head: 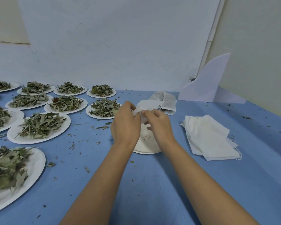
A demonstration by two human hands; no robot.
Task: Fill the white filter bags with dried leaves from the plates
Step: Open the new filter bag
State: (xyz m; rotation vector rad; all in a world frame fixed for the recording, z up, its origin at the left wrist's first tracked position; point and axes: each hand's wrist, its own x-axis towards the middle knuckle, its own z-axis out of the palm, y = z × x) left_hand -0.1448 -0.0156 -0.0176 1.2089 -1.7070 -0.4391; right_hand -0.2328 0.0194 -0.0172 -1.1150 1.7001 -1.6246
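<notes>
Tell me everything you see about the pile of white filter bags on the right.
The pile of filter bags is a loose stack of flat, seemingly empty white pouches in thin, gauzy fabric, fanned askew so corners stick out. Thin drawstrings trail from its near right corner. It lies flat on the blue table cover, which alone touches it.

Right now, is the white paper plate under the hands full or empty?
Almost empty: the white paper plate below the left hand and right hand, both pinching a white filter bag, holds only a few leaf crumbs.
</notes>
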